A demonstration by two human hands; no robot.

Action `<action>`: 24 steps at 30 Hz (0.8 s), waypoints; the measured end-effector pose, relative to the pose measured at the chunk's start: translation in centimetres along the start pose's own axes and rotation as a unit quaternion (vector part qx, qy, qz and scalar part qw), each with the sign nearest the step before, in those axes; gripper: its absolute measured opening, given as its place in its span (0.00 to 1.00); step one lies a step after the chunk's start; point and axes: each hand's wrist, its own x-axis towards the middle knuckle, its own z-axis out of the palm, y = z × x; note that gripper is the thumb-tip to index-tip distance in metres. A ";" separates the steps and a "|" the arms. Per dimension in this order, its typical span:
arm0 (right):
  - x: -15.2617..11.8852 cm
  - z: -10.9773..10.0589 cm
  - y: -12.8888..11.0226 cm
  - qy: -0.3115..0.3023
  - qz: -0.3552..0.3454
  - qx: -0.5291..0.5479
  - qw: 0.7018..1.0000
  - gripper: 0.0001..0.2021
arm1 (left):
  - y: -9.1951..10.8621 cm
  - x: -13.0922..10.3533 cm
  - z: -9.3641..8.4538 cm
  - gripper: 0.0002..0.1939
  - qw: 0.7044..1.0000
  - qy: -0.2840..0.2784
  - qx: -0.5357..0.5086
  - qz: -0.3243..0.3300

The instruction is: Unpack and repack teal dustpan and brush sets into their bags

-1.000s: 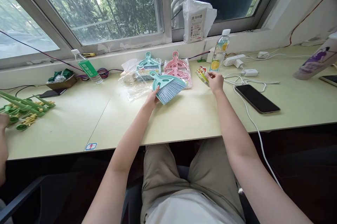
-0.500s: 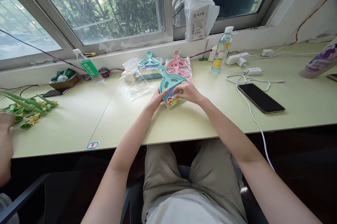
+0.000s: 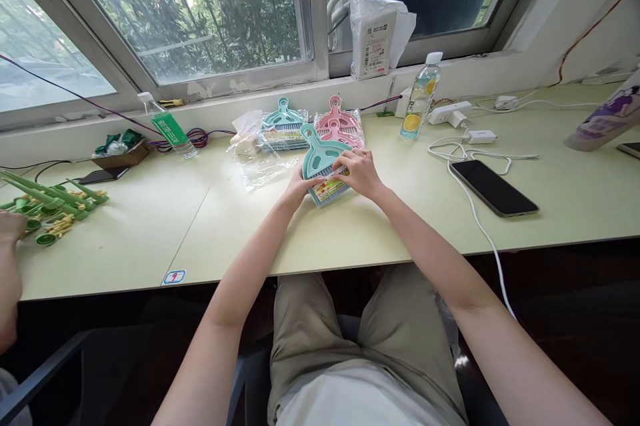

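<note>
The head camera looks forward and down from above the lap (image 3: 306,319), near the table (image 3: 125,226), facing windows (image 3: 200,13).

Shared workroom; whether office or workshop, cannot tell. Long pale table (image 3: 135,226) set below sliding windows (image 3: 190,6). Numbered sticker (image 3: 175,277) at table's front edge. On table: plastic-wrapped dustpan-and-brush sets (image 3: 283,121), power strip (image 3: 444,113). Table's left side: another person's hand (image 3: 10,227) at green plastic pieces (image 3: 55,201).

Plain whitish shirt (image 3: 345,401), softly creased, khaki trousers (image 3: 405,326) beyond the shirt, deeply wrinkled; bare forearms (image 3: 257,246), bare left hand (image 3: 297,188), bare right hand (image 3: 364,174)
</note>
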 end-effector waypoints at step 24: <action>0.1 3.1 -1.1 0.095 0.368 0.545 0.747 0.28 | 0.5 0.3 -0.9 0.34 0.985 0.162 -0.053 0.006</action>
